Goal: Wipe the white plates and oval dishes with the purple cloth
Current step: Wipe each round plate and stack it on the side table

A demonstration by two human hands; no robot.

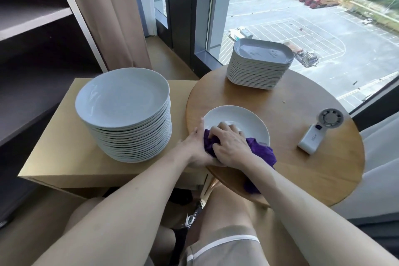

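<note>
The right hand (228, 144) clutching the purple cloth (262, 149) hides the near rim of the plate (244, 119), gripped by the left hand (194, 147), beside stacked plates (123, 97)

Round wooden table (298, 97) just beside a low tan cabinet (54, 149). Dark shelving (32, 21) and beige curtain (112, 17) at left. Daylight through a tall window (280, 17) over a parking lot (345, 34).

Purple cloth (262, 150) bunched on lone white plate (244, 119); plate stack (123, 97) L.
</note>
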